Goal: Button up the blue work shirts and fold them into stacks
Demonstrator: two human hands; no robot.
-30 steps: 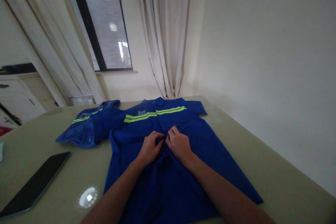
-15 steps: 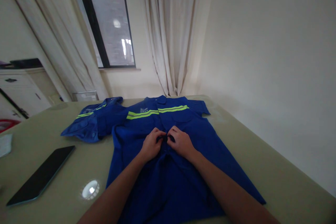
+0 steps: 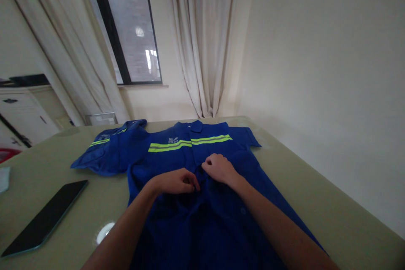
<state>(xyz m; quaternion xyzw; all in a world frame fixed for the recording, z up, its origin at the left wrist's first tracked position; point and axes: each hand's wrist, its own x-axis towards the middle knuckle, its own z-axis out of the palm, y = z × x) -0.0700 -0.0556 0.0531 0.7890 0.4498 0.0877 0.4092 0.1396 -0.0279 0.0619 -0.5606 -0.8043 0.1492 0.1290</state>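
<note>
A blue short-sleeved shirt [image 3: 177, 158] with yellow-green and grey stripes across its chest lies front up, its collar at the far side. My left hand [image 3: 180, 181] is at the middle of the shirt front, its fingers curled down and pinching the cloth. Slightly farther away and to the right, my right hand [image 3: 218, 166] is closed on the shirt near its front opening. The cloth bunches in dark folds between and below both hands. A button shows beside my right forearm.
A second blue garment [image 3: 104, 152] with similar stripes lies crumpled against the shirt's left side. A dark flat tablet-like object [image 3: 47, 215] rests on the greenish table [image 3: 110, 198] at the left. Beyond the table stand curtains, a window and a white cabinet [image 3: 28, 112].
My left hand has moved nearer to me and turned, away from my right hand. The cloth below my hands is more bunched, and the shirt's chest lies flatter. The view has shifted slightly.
</note>
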